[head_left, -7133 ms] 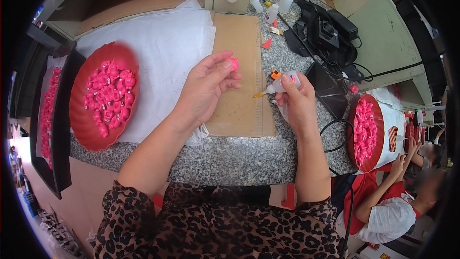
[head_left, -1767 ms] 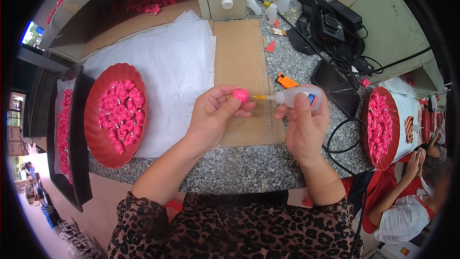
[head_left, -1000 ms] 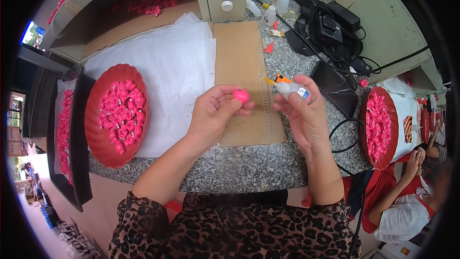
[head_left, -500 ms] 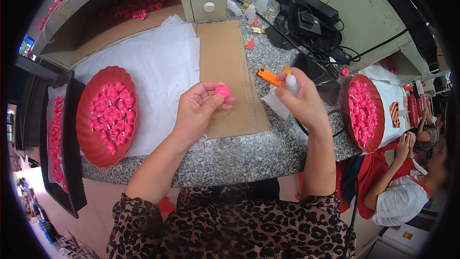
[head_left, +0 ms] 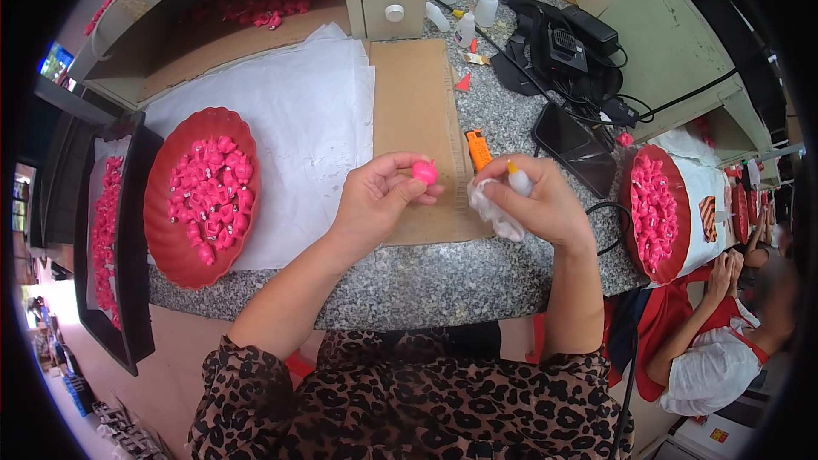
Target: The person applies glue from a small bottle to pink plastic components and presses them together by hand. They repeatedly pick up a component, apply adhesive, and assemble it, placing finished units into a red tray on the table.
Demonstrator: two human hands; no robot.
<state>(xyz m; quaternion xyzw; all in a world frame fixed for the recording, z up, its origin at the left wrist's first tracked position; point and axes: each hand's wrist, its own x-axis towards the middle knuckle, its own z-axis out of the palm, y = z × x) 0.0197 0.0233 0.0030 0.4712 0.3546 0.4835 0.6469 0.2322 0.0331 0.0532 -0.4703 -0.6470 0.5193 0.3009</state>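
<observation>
Between the thumb and fingers of my left hand (head_left: 379,200) is a small round pink piece (head_left: 424,172), held over the brown cardboard (head_left: 413,119). My right hand (head_left: 550,209) grips a small white squeeze bottle (head_left: 519,181) with a yellow tip, and a crumpled white tissue (head_left: 496,211) is pinched in the same hand. Just beyond my right fingers lies an orange tool (head_left: 478,150), perhaps a cutter. To the left, a red scalloped dish (head_left: 158,230) holds many pink pieces (head_left: 209,196) like the one in my left hand.
White paper sheets (head_left: 298,128) cover the left of the granite bench (head_left: 409,290). A black tray (head_left: 136,290) stands at the far left. Several white bottles (head_left: 486,7), cables and a dark phone-like slab (head_left: 575,146) lie at back right. Another red dish (head_left: 669,268) and a co-worker (head_left: 707,358) are further right.
My right hand has drawn nearer the left and taken up the white tissue along with the bottle. The pink piece stays in my left hand. The whole view has shifted slightly.
</observation>
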